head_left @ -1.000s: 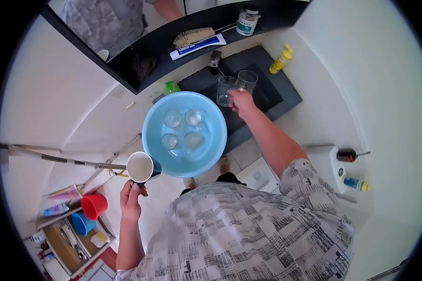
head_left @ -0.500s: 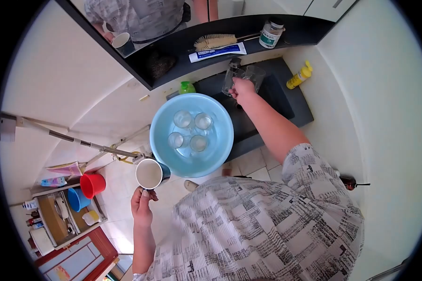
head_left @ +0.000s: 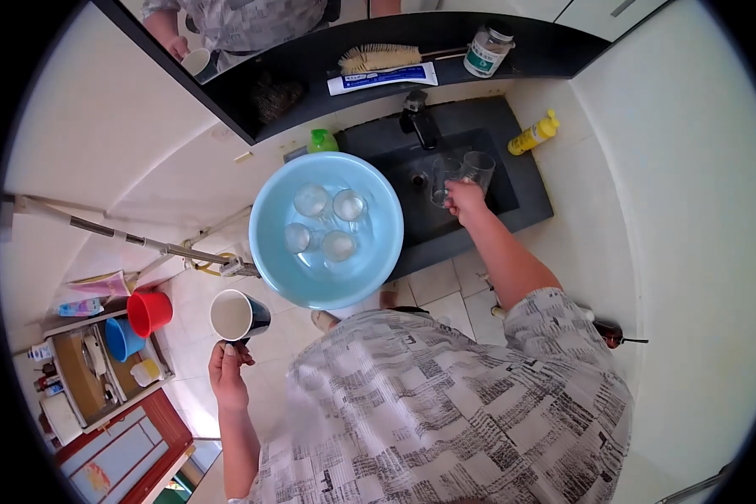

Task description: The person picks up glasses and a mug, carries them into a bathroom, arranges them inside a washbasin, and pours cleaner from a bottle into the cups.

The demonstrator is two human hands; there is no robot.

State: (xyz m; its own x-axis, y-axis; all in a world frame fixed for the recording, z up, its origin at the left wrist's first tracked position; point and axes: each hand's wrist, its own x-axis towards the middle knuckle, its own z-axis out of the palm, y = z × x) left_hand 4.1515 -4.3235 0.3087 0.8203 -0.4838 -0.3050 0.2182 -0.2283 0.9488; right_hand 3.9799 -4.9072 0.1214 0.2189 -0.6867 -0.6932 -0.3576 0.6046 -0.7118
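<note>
My left hand (head_left: 229, 370) is closed on the handle of a dark mug (head_left: 259, 317) with a pale inside, held out at the left of the basin. My right hand (head_left: 465, 200) is closed around two clear glass cups (head_left: 478, 168) over the dark sink (head_left: 504, 189). How its fingers grip the glass is partly hidden. Between my hands, a light blue basin (head_left: 265, 252) stands on the sink's left part. Several clear glasses (head_left: 348, 204) sit inside it. A black faucet (head_left: 425, 128) rises behind the right hand.
A dark shelf holds a bottle brush (head_left: 381, 58), a toothpaste tube (head_left: 382, 77) and a lidded jar (head_left: 488, 53). A green pump bottle (head_left: 322, 141) stands behind the basin, a yellow bottle (head_left: 532, 133) at right. Red (head_left: 149, 314) and blue (head_left: 123, 339) buckets are at lower left.
My right hand has drawn the clear glasses back from under the faucet, toward me and to the right. The mug in my left hand appears lower and farther left as the view shifts.
</note>
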